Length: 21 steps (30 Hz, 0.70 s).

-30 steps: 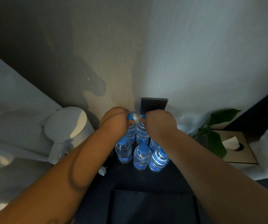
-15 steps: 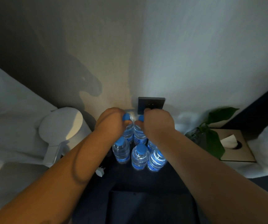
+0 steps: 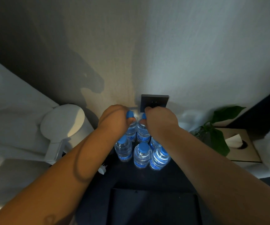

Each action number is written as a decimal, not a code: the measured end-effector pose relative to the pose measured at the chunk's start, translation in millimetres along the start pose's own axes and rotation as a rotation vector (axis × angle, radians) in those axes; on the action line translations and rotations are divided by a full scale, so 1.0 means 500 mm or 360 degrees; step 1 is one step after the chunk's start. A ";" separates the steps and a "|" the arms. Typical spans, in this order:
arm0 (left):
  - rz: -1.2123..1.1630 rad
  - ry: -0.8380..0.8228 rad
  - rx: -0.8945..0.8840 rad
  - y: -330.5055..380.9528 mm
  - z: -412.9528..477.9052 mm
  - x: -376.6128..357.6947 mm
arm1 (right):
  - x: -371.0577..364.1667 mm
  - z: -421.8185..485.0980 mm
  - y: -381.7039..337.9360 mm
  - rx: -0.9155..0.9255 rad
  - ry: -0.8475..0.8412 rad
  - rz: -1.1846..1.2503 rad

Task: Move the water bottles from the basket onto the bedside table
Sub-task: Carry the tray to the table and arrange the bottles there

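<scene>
Several clear water bottles with blue caps and blue labels stand close together on the dark bedside table by the wall. My left hand grips the top of the back-left bottle. My right hand grips the top of the back-right bottle. Both of these bottles are upright and touch each other. In front of them stand three more bottles in a row. A dark basket lies at the bottom middle; its inside is too dark to read.
A white round lamp stands left of the bottles, with a white plug near its base. A dark wall switch plate is behind my hands. A green plant and a tissue box stand to the right.
Both hands have stayed on the two back bottles' tops. The view has shifted slightly; the bottles have hardly moved.
</scene>
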<state>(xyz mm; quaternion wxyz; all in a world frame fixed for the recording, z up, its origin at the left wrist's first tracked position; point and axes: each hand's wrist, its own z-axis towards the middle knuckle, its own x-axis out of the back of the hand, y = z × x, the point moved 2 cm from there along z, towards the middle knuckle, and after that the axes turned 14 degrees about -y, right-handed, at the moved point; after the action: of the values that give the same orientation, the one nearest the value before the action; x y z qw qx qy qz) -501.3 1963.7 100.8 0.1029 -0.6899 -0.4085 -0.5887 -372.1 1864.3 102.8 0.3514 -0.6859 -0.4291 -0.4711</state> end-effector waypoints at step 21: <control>-0.0071 0.0076 -0.0016 -0.015 0.004 -0.021 | -0.050 0.006 0.022 -0.0048 0.0237 0.0215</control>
<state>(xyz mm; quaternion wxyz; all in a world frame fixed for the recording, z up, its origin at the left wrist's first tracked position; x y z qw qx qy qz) -504.7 1965.3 88.3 0.0960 -0.6668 -0.4183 -0.6093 -365.7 1856.3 77.5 0.4029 -0.6817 -0.3473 -0.5023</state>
